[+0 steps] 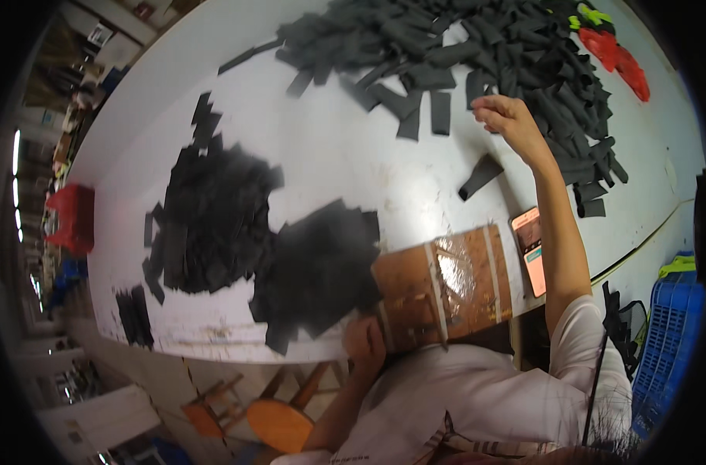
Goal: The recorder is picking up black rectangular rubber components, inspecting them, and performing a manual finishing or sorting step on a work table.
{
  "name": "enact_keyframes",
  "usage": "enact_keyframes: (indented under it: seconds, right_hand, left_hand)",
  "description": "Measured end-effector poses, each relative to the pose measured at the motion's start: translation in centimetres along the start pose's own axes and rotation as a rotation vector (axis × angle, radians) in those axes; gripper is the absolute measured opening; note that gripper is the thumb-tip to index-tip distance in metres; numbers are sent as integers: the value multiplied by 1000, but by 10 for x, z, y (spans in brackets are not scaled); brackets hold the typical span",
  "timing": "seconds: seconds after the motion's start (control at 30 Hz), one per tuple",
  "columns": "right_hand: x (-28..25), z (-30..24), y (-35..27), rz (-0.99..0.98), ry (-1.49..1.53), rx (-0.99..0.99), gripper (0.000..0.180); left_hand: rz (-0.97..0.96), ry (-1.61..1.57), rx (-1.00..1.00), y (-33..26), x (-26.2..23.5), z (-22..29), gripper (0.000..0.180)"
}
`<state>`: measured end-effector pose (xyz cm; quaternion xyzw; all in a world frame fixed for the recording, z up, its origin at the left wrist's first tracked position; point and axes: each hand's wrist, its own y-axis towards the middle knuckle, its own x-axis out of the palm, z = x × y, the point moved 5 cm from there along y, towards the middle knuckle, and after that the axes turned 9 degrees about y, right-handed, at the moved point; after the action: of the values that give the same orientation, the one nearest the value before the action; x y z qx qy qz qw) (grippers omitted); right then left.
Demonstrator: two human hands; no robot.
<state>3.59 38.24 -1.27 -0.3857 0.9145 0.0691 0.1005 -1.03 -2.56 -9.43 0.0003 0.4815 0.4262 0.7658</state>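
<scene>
1. Two hands are out over our white bench [337, 155]: our right hand [506, 118] reaches far forward, and our left hand [364, 345] stays close to our body at the near edge.
2. Our right grip is curled loosely at the near rim of the big heap of dark grey strips [477, 46]; we cannot tell whether it has closed on a strip.
3. One loose strip [481, 175] lies on the bare bench just below that grip, apart from the heap.
4. Our left grip is closed at the near corner of the flat stack of black sheets [318, 271], touching its edge; whether it pinches a sheet we cannot tell.
5. Right of that grip lies a brown board [446, 287] banded with pale tape, with a phone [529, 249] just beyond its right end, beside our right forearm.
6. Left of the left grip a wider spread of black pieces [213, 209] covers the bench.
7. Beyond the right grip, at the far corner, sits a red bag [620, 54].
</scene>
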Motion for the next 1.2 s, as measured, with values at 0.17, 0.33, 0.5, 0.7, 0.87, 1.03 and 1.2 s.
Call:
enact_keyframes:
  seconds: [0.17, 0.33, 0.5, 0.7, 0.87, 1.03, 1.2]
  right_hand:
    - [51, -27, -85, -1, 263, 90, 21]
    - [62, -34, -164, 27, 352, 109, 16]
    - [80, -34, -225, -75, 403, 229, 15]
    - [87, -27, -265, -145, 361, 279, 14]
    - [104, -49, -268, -176, 186, 108, 11]
    - [133, -79, -259, -275, 39, -101, 12]
    - [155, -75, -253, -161, 226, -64, 20]
  left_hand:
    - [84, -84, -91, 20, -18, 5, 4]
    - [147, 119, 137, 118, -33, 15, 32]
    - [-159, 357, 210, 164, 8, -28, 35]
    - [-265, 359, 327, 169, 15, -34, 8]
    - [139, -22, 247, 162, -40, 3, 6]
    - [102, -720, -188, 123, -68, 9, 17]
    - [-186, -985, -381, 66, -54, 30, 37]
